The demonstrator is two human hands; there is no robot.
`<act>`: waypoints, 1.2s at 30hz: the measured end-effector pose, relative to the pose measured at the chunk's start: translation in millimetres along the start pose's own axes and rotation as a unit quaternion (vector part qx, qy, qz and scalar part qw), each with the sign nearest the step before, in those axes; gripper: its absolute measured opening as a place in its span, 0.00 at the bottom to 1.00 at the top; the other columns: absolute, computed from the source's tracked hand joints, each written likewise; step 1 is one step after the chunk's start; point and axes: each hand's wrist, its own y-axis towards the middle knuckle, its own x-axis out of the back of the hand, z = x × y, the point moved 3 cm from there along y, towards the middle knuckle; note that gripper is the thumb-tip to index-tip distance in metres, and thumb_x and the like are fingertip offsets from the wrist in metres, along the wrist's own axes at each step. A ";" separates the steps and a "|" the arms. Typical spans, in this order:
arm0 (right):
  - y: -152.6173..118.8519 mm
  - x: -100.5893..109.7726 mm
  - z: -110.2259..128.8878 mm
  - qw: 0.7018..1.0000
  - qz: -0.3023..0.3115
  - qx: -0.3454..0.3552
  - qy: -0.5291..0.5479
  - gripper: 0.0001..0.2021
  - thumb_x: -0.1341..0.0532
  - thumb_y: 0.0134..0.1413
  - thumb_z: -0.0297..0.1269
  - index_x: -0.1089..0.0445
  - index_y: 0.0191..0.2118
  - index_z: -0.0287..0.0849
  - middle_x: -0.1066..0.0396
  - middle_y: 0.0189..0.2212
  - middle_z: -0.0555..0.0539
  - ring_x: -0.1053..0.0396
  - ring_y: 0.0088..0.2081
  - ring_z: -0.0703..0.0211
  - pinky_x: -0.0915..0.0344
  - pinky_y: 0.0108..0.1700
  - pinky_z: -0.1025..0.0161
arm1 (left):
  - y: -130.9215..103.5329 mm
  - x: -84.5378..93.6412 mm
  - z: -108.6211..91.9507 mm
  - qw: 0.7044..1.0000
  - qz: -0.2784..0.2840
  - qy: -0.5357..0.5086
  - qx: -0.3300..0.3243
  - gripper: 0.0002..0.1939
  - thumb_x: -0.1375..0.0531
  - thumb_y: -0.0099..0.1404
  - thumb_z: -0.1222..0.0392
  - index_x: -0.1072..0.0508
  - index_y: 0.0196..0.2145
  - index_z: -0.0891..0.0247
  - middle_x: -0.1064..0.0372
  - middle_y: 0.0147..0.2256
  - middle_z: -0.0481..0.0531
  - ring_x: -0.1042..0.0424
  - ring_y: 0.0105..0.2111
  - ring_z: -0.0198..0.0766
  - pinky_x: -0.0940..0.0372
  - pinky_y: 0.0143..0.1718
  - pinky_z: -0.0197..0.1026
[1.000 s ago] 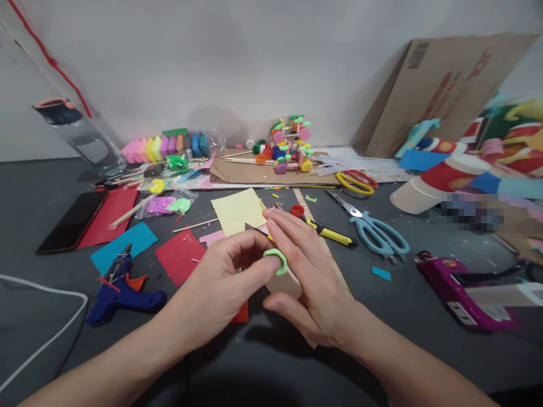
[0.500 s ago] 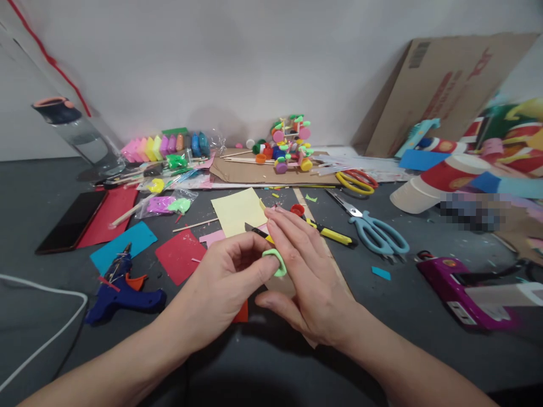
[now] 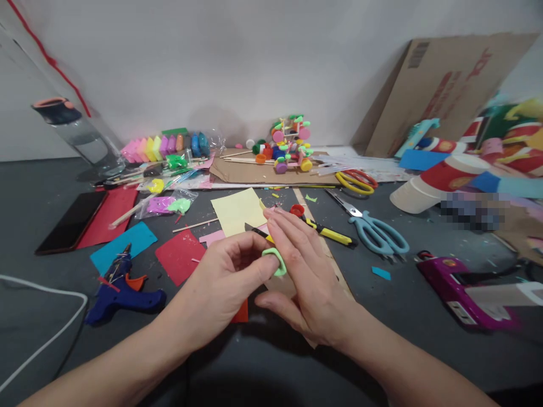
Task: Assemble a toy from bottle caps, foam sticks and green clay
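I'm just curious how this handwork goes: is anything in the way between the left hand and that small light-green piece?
Nothing visible: the left hand already has the light-green piece at its thumb tip. The right hand is close on the far side, not between them.

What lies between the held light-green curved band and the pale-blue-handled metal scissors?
In the head view, the right hand, a long flat tan strip and a yellow-black plastic cutter lie between the band and the scissors.
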 end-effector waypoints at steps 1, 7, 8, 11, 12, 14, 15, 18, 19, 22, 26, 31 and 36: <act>0.0 0.1 -0.5 1.000 0.000 -0.003 0.005 0.40 0.46 0.69 0.56 0.57 0.74 0.34 0.39 0.67 0.27 0.47 0.72 0.38 0.41 0.68 0.32 | 0.5 0.0 0.2 1.000 -0.003 -0.009 0.002 0.05 0.34 0.64 0.61 0.23 0.31 0.63 0.30 0.28 0.43 0.38 0.26 0.29 0.41 0.30 0.33; 0.0 2.5 -2.4 0.998 -0.049 -0.006 0.047 0.29 0.39 0.67 0.44 0.43 0.67 0.35 0.34 0.64 0.30 0.40 0.69 0.42 0.38 0.68 0.38 | 0.9 -1.5 1.1 0.998 -0.003 -0.069 0.010 0.02 0.31 0.62 0.63 0.20 0.32 0.62 0.30 0.26 0.42 0.35 0.27 0.28 0.39 0.31 0.30; -0.2 3.1 -2.2 0.997 -0.062 -0.005 0.052 0.27 0.37 0.66 0.40 0.40 0.65 0.35 0.33 0.63 0.31 0.39 0.68 0.44 0.38 0.68 0.40 | 0.6 -1.9 1.2 0.997 0.000 -0.079 0.011 0.02 0.31 0.63 0.62 0.20 0.33 0.62 0.29 0.28 0.42 0.34 0.28 0.28 0.39 0.32 0.30; -0.4 4.5 -0.4 0.995 -0.086 0.005 0.054 0.23 0.35 0.62 0.34 0.35 0.61 0.34 0.30 0.60 0.31 0.36 0.66 0.45 0.38 0.68 0.43 | -0.6 -2.9 1.6 0.996 0.007 -0.092 0.015 0.02 0.32 0.64 0.64 0.19 0.36 0.61 0.28 0.29 0.43 0.33 0.30 0.28 0.39 0.32 0.29; -0.4 4.6 0.3 0.995 -0.088 0.006 0.051 0.23 0.35 0.62 0.33 0.35 0.61 0.34 0.30 0.60 0.31 0.35 0.65 0.45 0.37 0.68 0.43 | -0.8 -3.1 1.8 0.996 0.012 -0.091 0.015 0.02 0.33 0.65 0.65 0.19 0.35 0.61 0.28 0.29 0.42 0.33 0.30 0.28 0.39 0.32 0.28; -0.5 4.3 1.1 0.995 -0.086 0.005 0.047 0.23 0.36 0.62 0.32 0.35 0.61 0.34 0.30 0.60 0.31 0.35 0.65 0.45 0.36 0.67 0.42 | -0.9 -2.7 2.5 0.995 0.011 -0.093 0.012 0.03 0.34 0.66 0.65 0.19 0.36 0.61 0.27 0.29 0.43 0.33 0.30 0.28 0.39 0.32 0.28; -0.5 4.0 1.1 0.995 -0.083 0.002 0.046 0.23 0.36 0.62 0.32 0.35 0.62 0.35 0.30 0.60 0.32 0.35 0.65 0.45 0.36 0.67 0.41 | -0.8 -2.5 2.9 0.995 0.014 -0.096 0.010 0.03 0.34 0.66 0.65 0.19 0.36 0.61 0.27 0.30 0.43 0.32 0.31 0.28 0.38 0.33 0.29; -0.8 3.6 1.2 0.996 -0.080 0.001 0.046 0.24 0.37 0.63 0.31 0.35 0.62 0.35 0.31 0.61 0.32 0.36 0.66 0.44 0.36 0.66 0.41 | -0.4 -1.2 4.4 0.995 0.018 -0.099 0.013 0.03 0.32 0.64 0.63 0.19 0.37 0.61 0.27 0.31 0.44 0.32 0.32 0.30 0.37 0.33 0.29; -0.8 3.7 1.3 0.996 -0.079 0.002 0.046 0.23 0.37 0.63 0.31 0.35 0.62 0.35 0.31 0.61 0.33 0.36 0.66 0.44 0.36 0.66 0.41 | -0.3 -0.9 4.7 0.995 0.018 -0.098 0.014 0.03 0.32 0.64 0.63 0.19 0.37 0.61 0.27 0.31 0.44 0.32 0.32 0.30 0.37 0.33 0.30; -0.9 4.8 1.6 0.995 -0.080 0.005 0.051 0.23 0.38 0.64 0.31 0.35 0.62 0.34 0.30 0.60 0.32 0.36 0.66 0.45 0.36 0.67 0.43 | 0.2 -0.5 5.0 0.995 0.017 -0.098 0.016 0.03 0.32 0.64 0.62 0.19 0.37 0.60 0.28 0.30 0.43 0.34 0.29 0.29 0.38 0.30 0.29; -1.1 6.4 1.0 0.993 -0.097 -0.007 0.071 0.23 0.37 0.64 0.33 0.35 0.61 0.31 0.30 0.59 0.31 0.36 0.66 0.49 0.39 0.68 0.47 | 1.1 -0.8 4.5 0.995 0.005 -0.099 0.004 0.02 0.33 0.65 0.63 0.18 0.36 0.58 0.32 0.27 0.41 0.37 0.27 0.27 0.40 0.29 0.29; -0.8 3.6 -1.0 0.991 -0.102 -0.048 0.077 0.21 0.34 0.62 0.33 0.33 0.59 0.35 0.29 0.59 0.34 0.35 0.64 0.53 0.40 0.69 0.51 | 0.2 -0.8 5.4 0.997 -0.016 -0.070 -0.016 0.07 0.38 0.70 0.60 0.18 0.39 0.57 0.32 0.30 0.42 0.40 0.25 0.27 0.41 0.28 0.30; -2.0 4.1 -1.3 0.988 -0.116 -0.060 0.076 0.17 0.34 0.62 0.29 0.30 0.56 0.37 0.28 0.58 0.35 0.33 0.62 0.54 0.39 0.68 0.51 | -0.5 -1.1 9.1 0.999 -0.030 -0.034 -0.014 0.07 0.37 0.69 0.59 0.18 0.39 0.57 0.29 0.33 0.42 0.42 0.25 0.26 0.41 0.29 0.31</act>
